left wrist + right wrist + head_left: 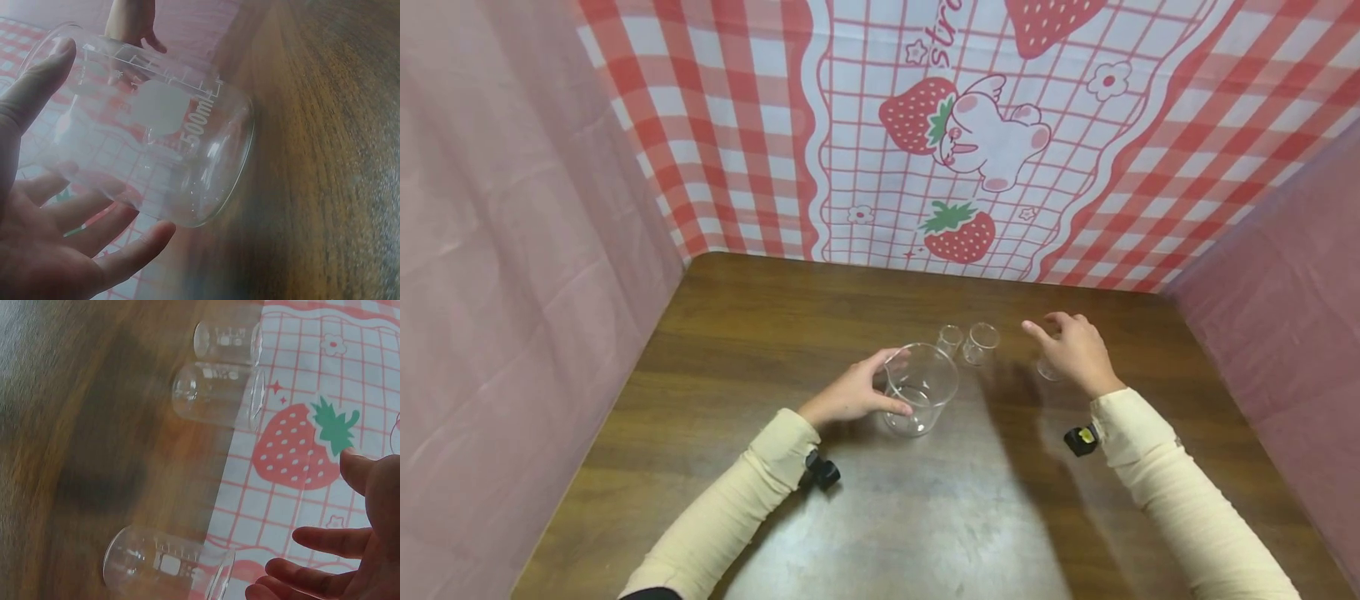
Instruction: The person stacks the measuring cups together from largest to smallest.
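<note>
My left hand [853,392] holds a large clear glass beaker [925,392], thumb on the near side and fingers round the far side. White "500ml" print shows on this beaker [156,125] in the left wrist view. Whether its base touches the table cannot be told. My right hand [1078,354], fingers spread and holding nothing, is over a smaller beaker [1048,371] that it partly hides in the head view. The right wrist view shows that beaker [169,565] apart from the fingers [331,542].
Two more small beakers, a narrower one [950,337] and a wider one [981,343], stand side by side behind the large beaker. The brown wooden table [760,317] ends at a strawberry-print cloth [880,217]. Pink curtains [535,250] hang at both sides.
</note>
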{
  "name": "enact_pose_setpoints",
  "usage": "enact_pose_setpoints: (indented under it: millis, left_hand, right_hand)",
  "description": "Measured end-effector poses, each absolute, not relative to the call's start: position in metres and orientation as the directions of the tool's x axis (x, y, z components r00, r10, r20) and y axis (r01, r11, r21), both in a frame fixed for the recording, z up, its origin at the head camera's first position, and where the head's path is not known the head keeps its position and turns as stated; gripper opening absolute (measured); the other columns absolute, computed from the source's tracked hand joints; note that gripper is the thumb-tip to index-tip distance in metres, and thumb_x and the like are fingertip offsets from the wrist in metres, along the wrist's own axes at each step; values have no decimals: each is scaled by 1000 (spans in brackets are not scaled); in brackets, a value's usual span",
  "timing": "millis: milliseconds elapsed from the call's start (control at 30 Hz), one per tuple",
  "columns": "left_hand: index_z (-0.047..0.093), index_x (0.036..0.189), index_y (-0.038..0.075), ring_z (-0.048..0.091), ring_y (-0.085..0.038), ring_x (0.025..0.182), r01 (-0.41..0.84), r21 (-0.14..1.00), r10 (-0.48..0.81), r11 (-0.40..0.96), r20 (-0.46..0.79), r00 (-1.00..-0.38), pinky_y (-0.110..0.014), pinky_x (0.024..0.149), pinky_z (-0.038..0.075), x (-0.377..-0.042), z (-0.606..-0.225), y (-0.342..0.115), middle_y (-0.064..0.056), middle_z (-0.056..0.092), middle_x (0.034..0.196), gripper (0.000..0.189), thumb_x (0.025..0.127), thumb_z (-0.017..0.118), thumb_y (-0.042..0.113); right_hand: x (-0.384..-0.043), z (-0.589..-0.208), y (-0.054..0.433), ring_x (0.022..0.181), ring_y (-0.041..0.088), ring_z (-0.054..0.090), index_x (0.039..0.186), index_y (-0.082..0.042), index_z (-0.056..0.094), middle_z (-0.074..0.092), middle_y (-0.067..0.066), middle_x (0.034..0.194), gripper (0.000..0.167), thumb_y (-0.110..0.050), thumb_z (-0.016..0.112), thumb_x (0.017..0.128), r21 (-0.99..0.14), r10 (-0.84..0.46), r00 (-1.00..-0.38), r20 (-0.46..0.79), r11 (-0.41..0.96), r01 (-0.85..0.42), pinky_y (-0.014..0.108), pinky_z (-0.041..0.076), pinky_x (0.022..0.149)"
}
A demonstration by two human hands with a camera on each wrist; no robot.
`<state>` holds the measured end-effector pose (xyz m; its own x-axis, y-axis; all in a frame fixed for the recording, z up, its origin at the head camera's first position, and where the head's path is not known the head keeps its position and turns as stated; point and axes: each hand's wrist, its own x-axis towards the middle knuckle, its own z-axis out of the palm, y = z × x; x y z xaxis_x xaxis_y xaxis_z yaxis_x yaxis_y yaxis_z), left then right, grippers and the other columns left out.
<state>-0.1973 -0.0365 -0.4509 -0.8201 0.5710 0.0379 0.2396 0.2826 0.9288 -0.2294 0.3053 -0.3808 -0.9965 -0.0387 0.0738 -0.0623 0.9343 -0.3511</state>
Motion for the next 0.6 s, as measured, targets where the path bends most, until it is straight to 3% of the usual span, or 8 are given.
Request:
enact_pose_setpoints:
  millis: [167, 367, 600]
  left_hand:
    - [39, 146, 7, 47, -29, 137, 246, 928, 570, 280, 45, -820, -45, 113, 41, -197, -452, -36, -16, 48, 148, 85, 75, 84, 18]
    - [40, 146, 7, 47, -29, 136, 248, 927, 570, 282, 46, -820, -45, 112, 43, -196, -451, -36, -15, 48, 148, 85, 74, 84, 19]
    - [40, 145, 7, 48, -30, 136, 246, 930, 569, 273, 50, -821, -45, 111, 44, -196, -451, -36, -16, 49, 147, 84, 75, 84, 18]
  right_hand:
    - [-232, -378, 311, 114, 57, 46, 131, 12, 49, 50, 41, 123, 79, -59, 44, 96, -302, 5, -1000, -8, 953, 8, 66, 41, 95]
    - [-235, -378, 319, 116, 61, 42, 134, 15, 42, 43, 44, 127, 98, -74, 35, 91, -206, 85, -992, -98, 973, 104, 69, 43, 89]
    - [-234, -381, 327, 112, 62, 43, 129, 16, 44, 41, 44, 124, 101, -76, 33, 90, -180, 142, -983, -114, 970, 161, 69, 45, 84]
